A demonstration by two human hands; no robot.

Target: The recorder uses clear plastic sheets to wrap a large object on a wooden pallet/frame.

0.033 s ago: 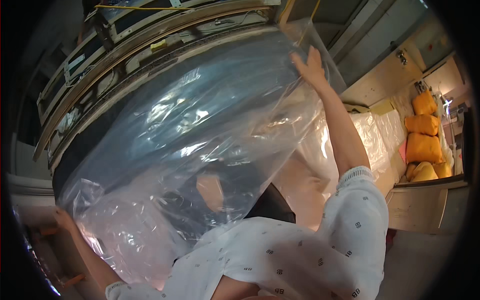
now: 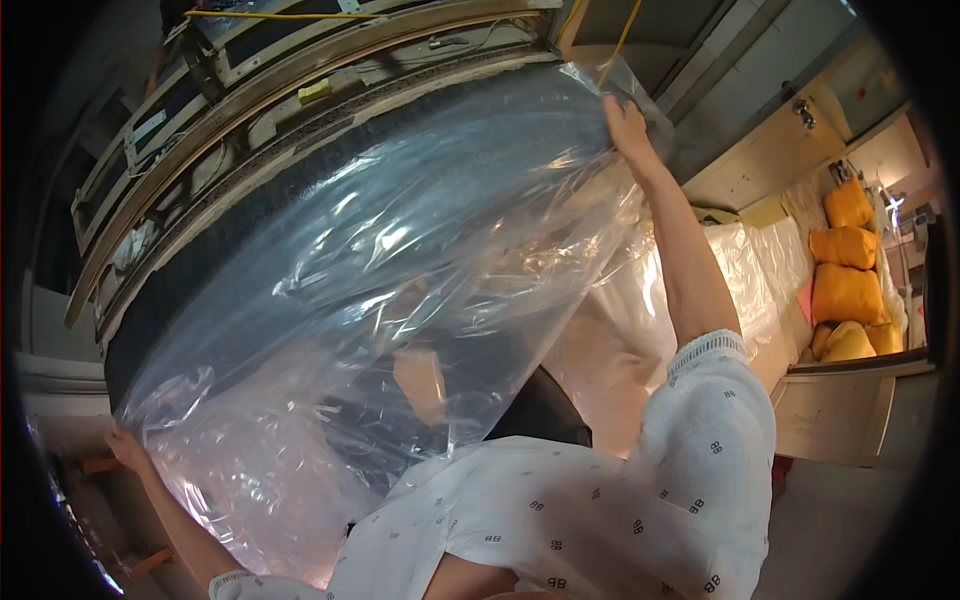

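A large clear plastic sheet [image 2: 350, 230] is stretched between my two hands over a dark surface [image 2: 160, 310] that slopes away in front of me. My left hand [image 2: 125, 450], far out at the left, is closed on the sheet's left edge. Raised at the upper right, my right hand [image 2: 627, 125] grips the sheet's far right corner area, with its fingers bent around the film. Wrinkles and bright glints run across the film, and its near part bunches against my patterned white shirt. Through it shows a tan piece [image 2: 422, 385] that I cannot name.
Past the dark surface runs a long machine frame [image 2: 270, 85] with rails and a small yellow block [image 2: 314, 92]. More folded plastic [image 2: 745, 285] lies at the right, before several orange bundles [image 2: 845, 295] on a shelf. A yellow cord [image 2: 622, 40] hangs at the top.
My right hand has gone from spread fingers to closed on the film and shifted slightly. The sheet's far edge has drawn nearer, baring more dark surface. My left hand stays at the left edge.
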